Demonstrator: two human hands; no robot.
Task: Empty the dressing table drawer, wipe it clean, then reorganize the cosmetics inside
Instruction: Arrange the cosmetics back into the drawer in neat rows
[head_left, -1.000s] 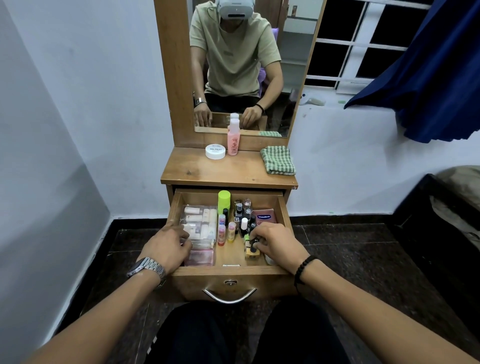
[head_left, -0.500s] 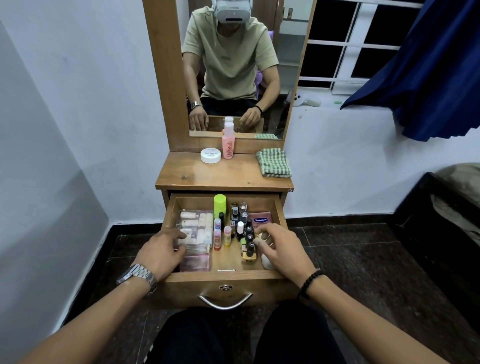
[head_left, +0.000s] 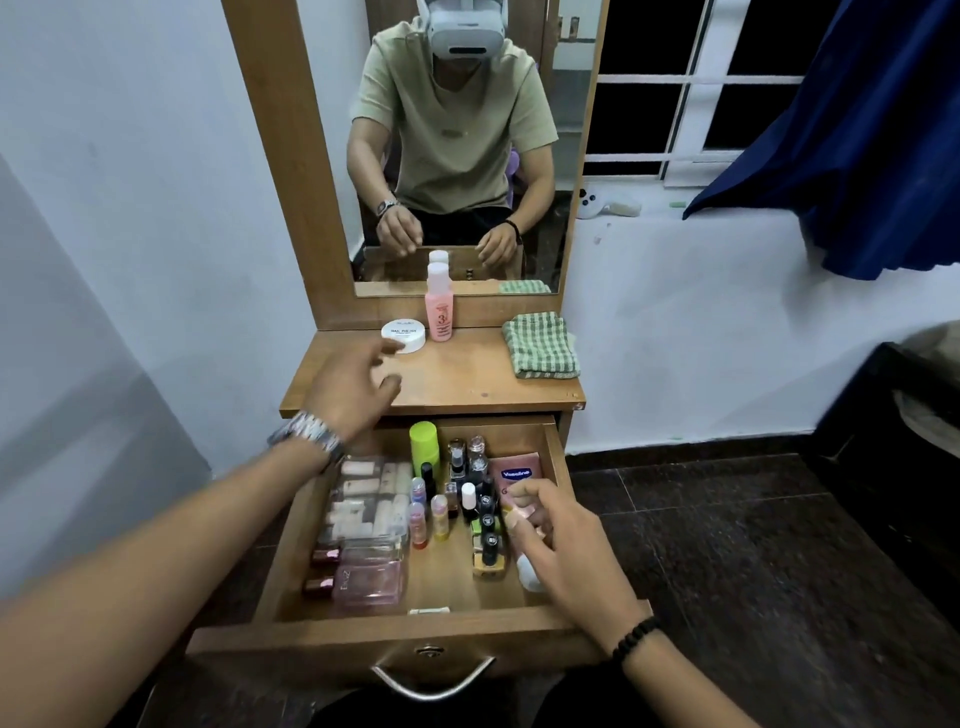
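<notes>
Lifted from the drawer (head_left: 291, 540), my left hand (head_left: 353, 387) hovers open over the desk (head_left: 467, 384) near its left edge; right hand (head_left: 563, 540), fingers loosely spread, hangs over the cosmetics (head_left: 480, 499).

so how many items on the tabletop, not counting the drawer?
3: white round tin back left, pink bottle beside it against the mirror, folded green checked cloth on the right.
</notes>
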